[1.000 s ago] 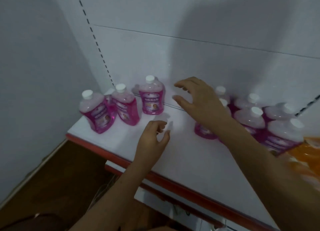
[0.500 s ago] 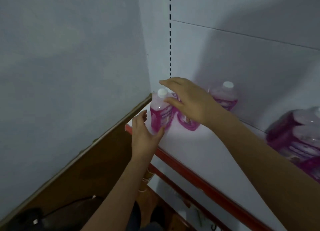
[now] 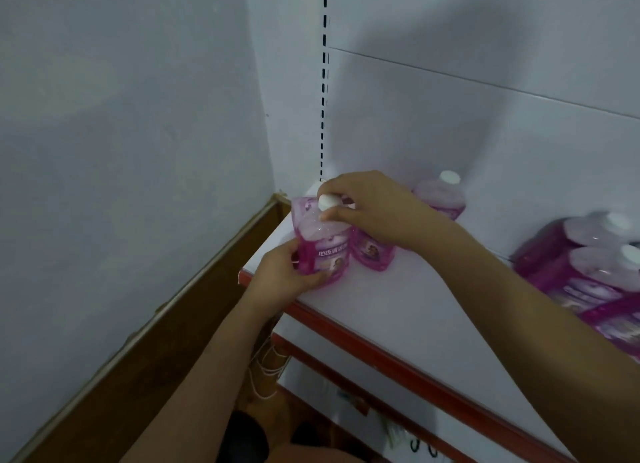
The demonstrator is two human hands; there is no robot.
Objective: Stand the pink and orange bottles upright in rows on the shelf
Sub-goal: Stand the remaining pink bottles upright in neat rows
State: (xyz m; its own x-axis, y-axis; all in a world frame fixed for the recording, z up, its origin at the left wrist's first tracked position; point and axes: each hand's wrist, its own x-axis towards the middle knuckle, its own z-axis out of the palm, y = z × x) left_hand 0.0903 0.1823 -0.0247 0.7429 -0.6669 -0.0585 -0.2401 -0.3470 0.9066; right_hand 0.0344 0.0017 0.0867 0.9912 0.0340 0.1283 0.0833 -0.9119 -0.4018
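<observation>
White shelf board with a red front lip (image 3: pixel 398 327) butts a grey wall on its left end; slotted white back panel (image 3: pixel 485 126) behind. Open board runs from the left-end bottles across to the cluster of pink bottles at the right edge of view (image 3: pixel 588 272), so there's room to extend rows rightward.

Front-left pink translucent bottle with white cap (image 3: pixel 323 251) sits right at the shelf's left-front corner, close to the lip, little margin there. Left hand (image 3: pixel 287 275) grips its lower side, fingers wrapped around the base; right hand (image 3: pixel 367 213) pinches the cap from above. Likely two-point hold to square it upright against its neighbour without tipping it off the edge.

Second pink bottle (image 3: pixel 372 254) stands touching it on the right, partly under the right hand. A third (image 3: pixel 441 199) stands further back by the panel, apart. Another cap peeks behind the held one; can't tell more.

No orange bottles in view.
</observation>
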